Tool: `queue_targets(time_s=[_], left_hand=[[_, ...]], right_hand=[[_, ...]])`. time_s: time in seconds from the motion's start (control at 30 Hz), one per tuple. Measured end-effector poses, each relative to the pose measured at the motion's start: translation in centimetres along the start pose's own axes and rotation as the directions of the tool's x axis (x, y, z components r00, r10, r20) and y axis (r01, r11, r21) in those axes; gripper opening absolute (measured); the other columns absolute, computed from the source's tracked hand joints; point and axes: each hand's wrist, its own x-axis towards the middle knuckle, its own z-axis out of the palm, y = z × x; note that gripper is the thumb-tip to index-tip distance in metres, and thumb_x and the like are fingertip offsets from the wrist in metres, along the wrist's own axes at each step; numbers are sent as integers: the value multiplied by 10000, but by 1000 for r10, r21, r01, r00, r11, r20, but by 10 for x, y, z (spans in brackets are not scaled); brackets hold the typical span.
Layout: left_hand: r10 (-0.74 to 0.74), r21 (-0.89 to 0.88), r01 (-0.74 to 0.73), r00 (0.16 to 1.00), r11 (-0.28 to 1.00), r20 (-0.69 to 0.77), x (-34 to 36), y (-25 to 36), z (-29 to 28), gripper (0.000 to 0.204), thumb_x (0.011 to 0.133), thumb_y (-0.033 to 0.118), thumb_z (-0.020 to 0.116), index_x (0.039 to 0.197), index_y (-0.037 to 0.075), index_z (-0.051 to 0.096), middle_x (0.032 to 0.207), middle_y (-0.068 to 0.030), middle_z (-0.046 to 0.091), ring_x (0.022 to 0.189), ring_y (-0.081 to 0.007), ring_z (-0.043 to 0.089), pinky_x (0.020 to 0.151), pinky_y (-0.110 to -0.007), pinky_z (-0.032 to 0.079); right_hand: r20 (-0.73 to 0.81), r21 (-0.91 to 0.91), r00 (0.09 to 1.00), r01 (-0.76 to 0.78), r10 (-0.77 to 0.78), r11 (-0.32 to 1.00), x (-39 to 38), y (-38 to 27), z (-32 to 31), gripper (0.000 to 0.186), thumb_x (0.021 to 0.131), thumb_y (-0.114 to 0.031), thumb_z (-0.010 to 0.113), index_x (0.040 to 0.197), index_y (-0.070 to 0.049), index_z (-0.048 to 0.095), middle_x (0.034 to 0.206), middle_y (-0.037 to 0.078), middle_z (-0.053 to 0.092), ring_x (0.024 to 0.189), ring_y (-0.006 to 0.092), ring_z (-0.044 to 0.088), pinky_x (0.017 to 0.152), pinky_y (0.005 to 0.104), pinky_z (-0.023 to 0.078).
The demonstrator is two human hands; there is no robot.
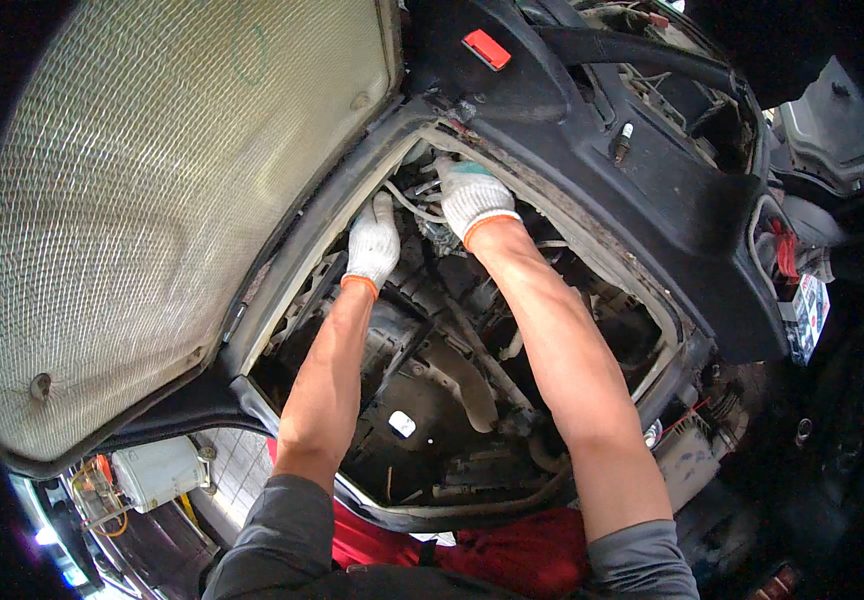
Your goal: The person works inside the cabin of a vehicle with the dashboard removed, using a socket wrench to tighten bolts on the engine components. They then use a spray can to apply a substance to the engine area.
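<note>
Both hands wear white knit gloves with orange cuffs, deep inside an open engine compartment (462,330). My left hand (376,238) is at the upper left, beside a pale hose (404,203); its fingers are pressed together, and what they grip is unclear. My right hand (474,200) reaches into the upper corner among metal fittings and hoses, its fingertips mostly hidden. Below them are dark pipes (457,375) and grimy housings.
A raised cover with mesh-patterned lining (142,200) fills the left. On black trim lie a red plastic piece (488,49) and a spark plug (623,144). A printed box (807,315) and red cloth (784,245) sit right; a pale container (157,470) is lower left.
</note>
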Motion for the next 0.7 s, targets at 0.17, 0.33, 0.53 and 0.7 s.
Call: queue_targets(time_s=[0.17,0.33,0.53,0.7], left_hand=[[147,105,-149,989,983,27,-38,1,11,625,1157,473,357,1422,-51,573,1259,-400,667,1208,-552,633,1024,-585,506],[121,105,-116,992,988,-41,-37,11,8,682,1157,533,345,1448,-49,550,1280,-390,667,1206,-550,637,1017,-578,513],[-23,-88,21,999,996,-29,-5,2,11,811,1119,637,381,1594,-15,467,1524,-366,545,1446,-507,494,1194,-498,406],[-202,-353,185,979,917,-11,26,2,14,720,1122,558,443,1556,-10,535,1653,-269,471,1538,-439,420,1257,-436,336]], right_hand=[[-29,62,999,31,-29,998,8,-2,2,286,1008,-139,549,1196,-93,759,1091,217,782,1036,421,753,894,534,605],[-53,120,999,5,2,993,4,5,4,297,1008,-120,538,1236,-78,723,1142,238,769,1067,430,745,920,538,594],[-107,64,994,-19,26,998,-1,3,2,246,994,-100,544,1165,-18,700,1053,275,765,1000,441,757,894,525,606],[-67,3,997,-33,33,999,-3,-10,-5,244,996,-125,577,1150,-32,742,1070,245,778,1015,412,764,902,515,612]])
